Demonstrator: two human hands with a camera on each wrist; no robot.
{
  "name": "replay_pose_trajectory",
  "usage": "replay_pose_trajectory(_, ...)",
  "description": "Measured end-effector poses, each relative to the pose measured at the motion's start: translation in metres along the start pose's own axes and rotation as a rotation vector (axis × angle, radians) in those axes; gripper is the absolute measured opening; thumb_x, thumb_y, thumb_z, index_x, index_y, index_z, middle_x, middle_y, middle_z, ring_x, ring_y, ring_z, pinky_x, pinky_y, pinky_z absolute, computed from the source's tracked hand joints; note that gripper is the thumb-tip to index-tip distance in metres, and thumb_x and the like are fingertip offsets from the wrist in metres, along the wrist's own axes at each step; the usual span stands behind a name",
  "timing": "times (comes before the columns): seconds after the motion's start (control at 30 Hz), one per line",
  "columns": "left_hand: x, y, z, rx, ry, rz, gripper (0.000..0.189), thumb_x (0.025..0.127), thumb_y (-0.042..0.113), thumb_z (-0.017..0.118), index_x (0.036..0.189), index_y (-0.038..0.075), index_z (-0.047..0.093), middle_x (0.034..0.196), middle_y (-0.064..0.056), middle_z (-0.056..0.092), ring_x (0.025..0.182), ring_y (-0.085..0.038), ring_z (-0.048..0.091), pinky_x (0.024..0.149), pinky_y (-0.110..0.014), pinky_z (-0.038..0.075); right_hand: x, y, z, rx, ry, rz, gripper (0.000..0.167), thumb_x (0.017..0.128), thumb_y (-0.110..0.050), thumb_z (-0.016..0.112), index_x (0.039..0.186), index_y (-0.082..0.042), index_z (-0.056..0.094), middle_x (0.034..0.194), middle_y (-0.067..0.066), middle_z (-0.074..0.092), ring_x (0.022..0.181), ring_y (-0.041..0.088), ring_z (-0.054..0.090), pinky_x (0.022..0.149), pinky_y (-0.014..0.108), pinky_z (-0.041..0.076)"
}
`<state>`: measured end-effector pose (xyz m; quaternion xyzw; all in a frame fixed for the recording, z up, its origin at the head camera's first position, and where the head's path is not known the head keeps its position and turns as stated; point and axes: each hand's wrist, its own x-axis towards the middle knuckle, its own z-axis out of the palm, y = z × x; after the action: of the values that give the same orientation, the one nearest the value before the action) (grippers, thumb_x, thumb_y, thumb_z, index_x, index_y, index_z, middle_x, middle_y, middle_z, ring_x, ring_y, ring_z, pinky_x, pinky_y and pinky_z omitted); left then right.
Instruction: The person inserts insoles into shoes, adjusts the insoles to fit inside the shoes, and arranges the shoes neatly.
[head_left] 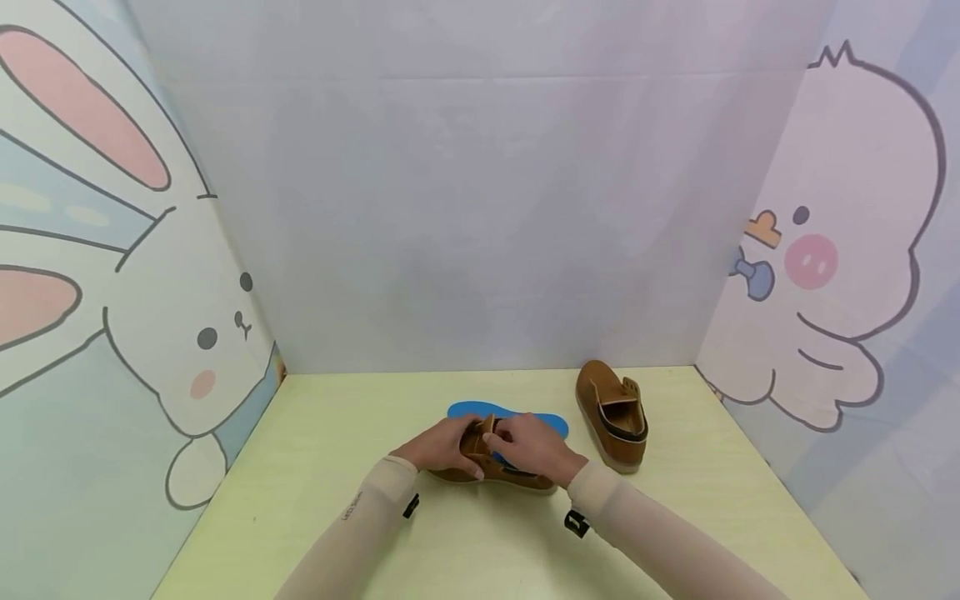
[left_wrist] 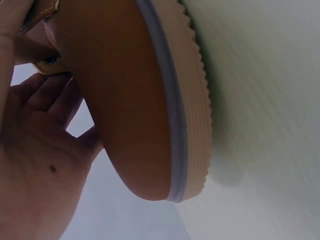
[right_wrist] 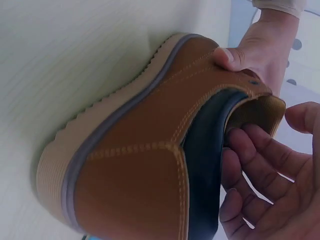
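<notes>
A brown shoe (head_left: 517, 477) with a pale ridged sole stands on the table, its toe to the left. My left hand (head_left: 441, 446) grips it across the front upper, thumb on the near side and fingers on the far side. In the right wrist view my right hand (right_wrist: 280, 180) has its fingers inside the dark-lined opening, with the thumb at the edge of the raised shoe tongue (right_wrist: 277, 107), pinching it. A small patch of blue shows in the opening in the head view. Behind the shoe lies a blue insole (head_left: 468, 409), partly covered by the hands.
A second brown shoe (head_left: 588, 400) stands to the right on the pale yellow-green table (head_left: 337, 433), toe toward the back. A grey back wall (head_left: 480, 225) and side panels with a cartoon rabbit (head_left: 172, 333) and a chick (head_left: 840, 250) enclose the table.
</notes>
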<state>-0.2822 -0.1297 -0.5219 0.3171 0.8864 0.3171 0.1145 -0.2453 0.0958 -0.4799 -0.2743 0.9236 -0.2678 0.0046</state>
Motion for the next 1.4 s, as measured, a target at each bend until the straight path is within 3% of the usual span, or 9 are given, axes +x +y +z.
replay_pose_trajectory(0.1, 0.0, 0.0, 0.001, 0.006, 0.006, -0.001, 0.096, 0.073, 0.055, 0.086, 0.147, 0.011, 0.046, 0.125, 0.004, 0.06, 0.106, -0.008, 0.06, 0.092, -0.031, 0.053, -0.005, 0.003, -0.007, -0.029, 0.03, -0.016, 0.034, 0.105, -0.033, 0.057, 0.074, -0.021, 0.065, 0.056, -0.01, 0.045, 0.047, 0.005, 0.041, 0.045, 0.023, 0.035)
replay_pose_trajectory(0.2, 0.0, -0.001, 0.003, 0.004, 0.015, -0.004, 0.097, 0.073, 0.056, 0.086, 0.148, 0.01, 0.045, 0.128, 0.002, 0.06, 0.109, -0.01, 0.06, 0.095, -0.033, 0.053, -0.01, 0.008, -0.013, -0.08, 0.046, -0.034, 0.018, 0.103, -0.031, 0.061, 0.1, -0.017, 0.073, 0.077, -0.008, 0.062, 0.067, 0.008, 0.057, 0.058, 0.027, 0.05)
replay_pose_trajectory(0.23, 0.0, -0.002, 0.004, 0.005, 0.018, -0.002, 0.098, 0.073, 0.057, 0.086, 0.148, 0.01, 0.045, 0.129, 0.002, 0.059, 0.11, -0.01, 0.06, 0.096, -0.033, 0.052, -0.012, 0.01, -0.015, -0.099, 0.032, -0.04, 0.022, 0.102, -0.032, 0.063, 0.112, -0.014, 0.072, 0.089, -0.005, 0.065, 0.078, 0.011, 0.061, 0.066, 0.031, 0.053)
replay_pose_trajectory(0.37, -0.001, -0.005, 0.004, -0.002, 0.029, 0.008, 0.098, 0.072, 0.059, 0.085, 0.149, 0.012, 0.045, 0.132, 0.003, 0.059, 0.113, -0.011, 0.059, 0.097, -0.035, 0.052, -0.016, 0.018, -0.02, -0.208, -0.075, -0.037, 0.069, 0.094, -0.049, 0.069, 0.149, -0.012, 0.05, 0.133, 0.011, 0.057, 0.119, 0.028, 0.055, 0.093, 0.046, 0.053)
replay_pose_trajectory(0.53, -0.004, -0.007, 0.002, -0.003, 0.038, 0.017, 0.097, 0.074, 0.058, 0.085, 0.151, 0.013, 0.045, 0.135, 0.003, 0.059, 0.117, -0.012, 0.059, 0.099, -0.037, 0.051, -0.014, 0.021, -0.017, -0.308, -0.21, -0.008, 0.107, 0.082, -0.068, 0.073, 0.162, -0.013, 0.028, 0.151, 0.016, 0.045, 0.134, 0.036, 0.047, 0.105, 0.052, 0.046)
replay_pose_trajectory(0.8, -0.013, -0.004, -0.001, 0.003, 0.012, 0.006, 0.093, 0.079, 0.052, 0.085, 0.152, 0.011, 0.044, 0.135, -0.001, 0.059, 0.115, -0.015, 0.059, 0.097, -0.036, 0.052, -0.008, 0.018, -0.003, -0.316, -0.251, 0.098, 0.124, 0.072, -0.066, 0.082, 0.163, -0.012, 0.018, 0.151, 0.015, 0.047, 0.12, 0.033, 0.06, 0.094, 0.048, 0.054)
replay_pose_trajectory(0.97, -0.024, -0.004, -0.009, 0.03, 0.01, -0.021, 0.089, 0.081, 0.048, 0.085, 0.152, 0.01, 0.046, 0.138, -0.002, 0.058, 0.118, -0.017, 0.058, 0.097, -0.036, 0.052, -0.005, 0.017, -0.002, -0.299, -0.277, 0.136, 0.125, 0.069, -0.065, 0.086, 0.162, -0.014, 0.019, 0.15, 0.013, 0.049, 0.119, 0.032, 0.061, 0.093, 0.048, 0.054)
replay_pose_trajectory(1.13, -0.04, -0.008, -0.019, 0.079, 0.04, -0.02, 0.07, 0.087, 0.037, 0.082, 0.144, 0.007, 0.056, 0.138, -0.006, 0.06, 0.123, -0.024, 0.058, 0.101, -0.042, 0.05, -0.001, 0.019, -0.002, -0.298, -0.296, 0.144, 0.12, 0.071, -0.063, 0.086, 0.16, -0.011, 0.024, 0.145, 0.01, 0.054, 0.118, 0.029, 0.062, 0.092, 0.048, 0.054)
replay_pose_trajectory(1.4, -0.078, -0.018, -0.028, 0.106, 0.159, -0.067, 0.045, 0.094, 0.026, 0.075, 0.134, 0.009, 0.064, 0.129, -0.004, 0.066, 0.124, -0.029, 0.059, 0.104, -0.048, 0.048, 0.004, 0.027, 0.001, -0.295, -0.298, 0.118, 0.104, 0.074, -0.055, 0.087, 0.154, -0.012, 0.035, 0.108, 0.001, 0.068, 0.089, 0.019, 0.066, 0.073, 0.041, 0.056)
